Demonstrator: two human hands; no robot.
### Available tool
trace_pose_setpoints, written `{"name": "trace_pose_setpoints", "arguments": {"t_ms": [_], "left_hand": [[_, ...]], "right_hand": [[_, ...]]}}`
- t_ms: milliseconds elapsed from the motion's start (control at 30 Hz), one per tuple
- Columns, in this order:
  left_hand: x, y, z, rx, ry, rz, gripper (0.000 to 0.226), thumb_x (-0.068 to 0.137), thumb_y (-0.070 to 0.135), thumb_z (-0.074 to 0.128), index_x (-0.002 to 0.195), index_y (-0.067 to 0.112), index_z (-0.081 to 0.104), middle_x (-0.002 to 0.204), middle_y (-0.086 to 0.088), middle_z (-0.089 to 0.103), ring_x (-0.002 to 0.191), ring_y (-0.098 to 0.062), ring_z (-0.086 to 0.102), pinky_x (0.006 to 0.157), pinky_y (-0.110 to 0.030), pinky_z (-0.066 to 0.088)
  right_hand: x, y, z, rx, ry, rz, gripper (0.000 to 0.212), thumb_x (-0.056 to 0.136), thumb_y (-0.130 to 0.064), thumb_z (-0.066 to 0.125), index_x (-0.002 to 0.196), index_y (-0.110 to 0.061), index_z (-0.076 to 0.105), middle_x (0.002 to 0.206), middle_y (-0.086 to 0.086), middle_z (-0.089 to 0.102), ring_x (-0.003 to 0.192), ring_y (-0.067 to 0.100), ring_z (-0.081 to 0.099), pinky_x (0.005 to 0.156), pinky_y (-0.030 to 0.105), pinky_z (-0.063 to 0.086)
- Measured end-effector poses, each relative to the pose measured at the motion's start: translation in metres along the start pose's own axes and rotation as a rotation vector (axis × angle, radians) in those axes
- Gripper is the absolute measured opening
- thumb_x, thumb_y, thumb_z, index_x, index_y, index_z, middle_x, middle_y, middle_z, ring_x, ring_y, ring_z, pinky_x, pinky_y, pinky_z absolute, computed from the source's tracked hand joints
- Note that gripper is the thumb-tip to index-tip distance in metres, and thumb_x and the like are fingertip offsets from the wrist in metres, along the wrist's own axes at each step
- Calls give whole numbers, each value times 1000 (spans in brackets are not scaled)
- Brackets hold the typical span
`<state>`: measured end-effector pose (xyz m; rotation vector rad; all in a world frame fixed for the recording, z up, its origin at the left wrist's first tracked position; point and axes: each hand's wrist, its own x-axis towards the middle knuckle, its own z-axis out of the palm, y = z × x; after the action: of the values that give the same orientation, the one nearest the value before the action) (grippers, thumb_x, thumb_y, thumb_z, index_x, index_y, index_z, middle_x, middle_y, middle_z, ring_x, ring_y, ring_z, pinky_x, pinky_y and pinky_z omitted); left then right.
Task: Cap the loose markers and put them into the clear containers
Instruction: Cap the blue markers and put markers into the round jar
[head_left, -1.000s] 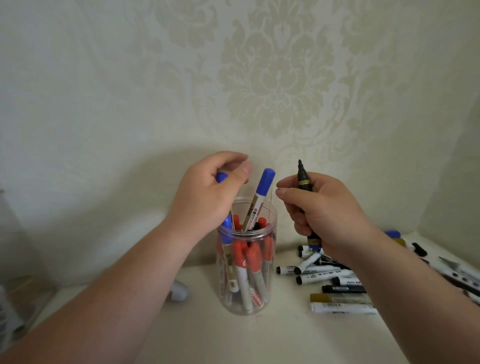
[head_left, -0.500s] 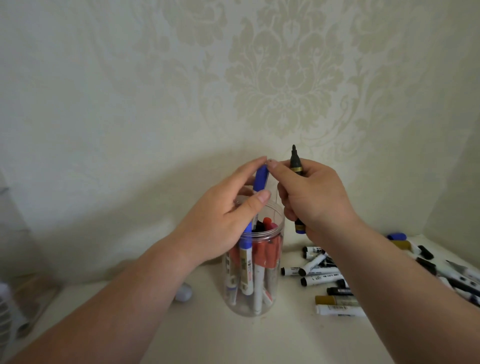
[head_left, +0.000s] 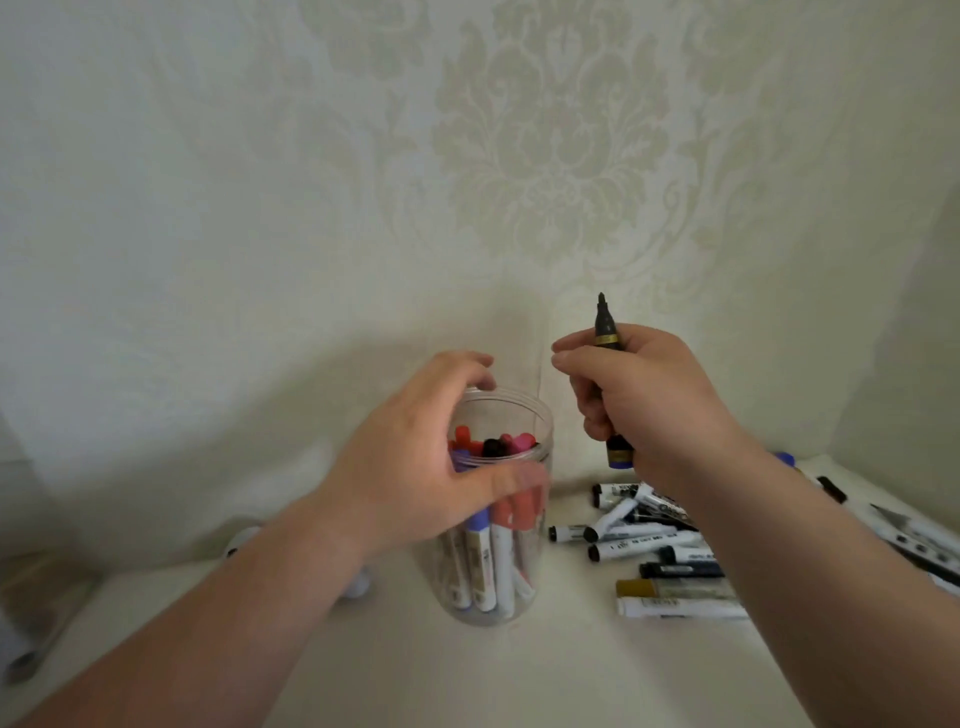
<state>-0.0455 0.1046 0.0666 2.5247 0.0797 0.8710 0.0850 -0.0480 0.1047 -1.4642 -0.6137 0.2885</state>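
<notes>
Round the jar (head_left: 525, 410) left hand (head_left: 415, 467) curls; right hand (head_left: 660, 405) holds marker (head_left: 605, 326).

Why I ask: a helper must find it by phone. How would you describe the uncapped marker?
Start at the clear jar of markers by the patterned wall. Right of it, the right hand holds one black marker upright above the loose pile. Unlike those lying flat, its dark tip is bare, with a gold band below.

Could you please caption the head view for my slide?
Left hand grips the clear jar of markers while right hand holds an uncapped black marker.
</notes>
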Motion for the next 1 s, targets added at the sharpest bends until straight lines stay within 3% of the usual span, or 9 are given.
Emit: {"name": "trace_pose_setpoints", "arguments": {"t_ms": [133, 267, 367, 433, 533, 667, 800, 900, 1000], "left_hand": [[6, 19, -7, -19, 205, 131, 64, 87, 67, 56, 124, 15, 54, 128, 6, 56, 120, -15, 57, 96, -46, 50], [16, 77, 13, -46, 381, 346, 24, 93, 24, 65, 103, 3, 61, 100, -4, 61, 96, -21, 61, 82, -40, 51], [26, 121, 56, -224, 222, 387, 11, 95, 17, 65, 87, 11, 63, 76, 2, 61, 73, -16, 61, 64, -36, 50], [40, 143, 91, -329, 45, 209, 11, 96, 23, 65, 86, 20, 64, 72, 10, 62, 69, -12, 61, 61, -29, 50], [69, 148, 150, -306, -157, -53, 9, 99, 25, 60, 99, 27, 69, 87, 16, 66, 80, -2, 62, 68, -16, 46], [106, 131, 216, -47, -320, -166, 34, 99, 12, 54, 130, 20, 64, 124, -1, 67, 110, -17, 62, 94, -28, 50], [156, 122, 266, 316, -669, -203, 61, 92, 6, 64, 150, 17, 45, 149, -8, 51, 131, -26, 53, 108, -33, 41], [184, 123, 292, 556, -852, -186, 65, 90, 12, 69, 150, 14, 43, 151, -9, 49, 131, -27, 53, 107, -35, 43], [188, 124, 302, 690, -808, -79, 45, 93, 16, 66, 136, 10, 60, 137, -10, 62, 120, -27, 61, 103, -36, 50]], "right_hand": [[-6, 4, -39, -11, 103, 37, 22, 85, 7, 52, 95, -3, 69, 56, 4, 51, 51, 18, 42, 45, 29, 35], [-15, 13, -95, -22, 210, 84, 28, 84, 8, 48, 100, -1, 70, 64, 10, 60, 55, 21, 49, 50, 33, 41], [-26, 21, -141, -82, 265, 91, 25, 90, 3, 53, 105, -8, 70, 69, 11, 67, 59, 22, 54, 58, 37, 45], [-35, 25, -169, -130, 271, 91, 22, 97, -5, 55, 110, -17, 68, 70, 10, 68, 61, 21, 55, 59, 35, 45], [-49, 35, -205, -201, 311, 128, 20, 102, -16, 54, 113, -29, 64, 69, 8, 66, 58, 17, 53, 52, 27, 43], [-57, 62, -242, -406, 385, 114, 15, 101, -24, 56, 114, -31, 61, 69, 5, 60, 53, 12, 50, 49, 24, 41], [-58, 80, -257, -667, 355, 85, 15, 100, -32, 58, 113, -39, 56, 84, -3, 63, 69, 13, 59, 58, 27, 47], [-57, 83, -264, -678, 337, 77, 15, 100, -35, 58, 113, -41, 56, 83, -7, 64, 66, 8, 59, 52, 19, 45], [-59, 83, -267, -659, 315, 60, 15, 99, -35, 59, 112, -44, 57, 86, -11, 65, 70, 8, 63, 60, 26, 54]]}}
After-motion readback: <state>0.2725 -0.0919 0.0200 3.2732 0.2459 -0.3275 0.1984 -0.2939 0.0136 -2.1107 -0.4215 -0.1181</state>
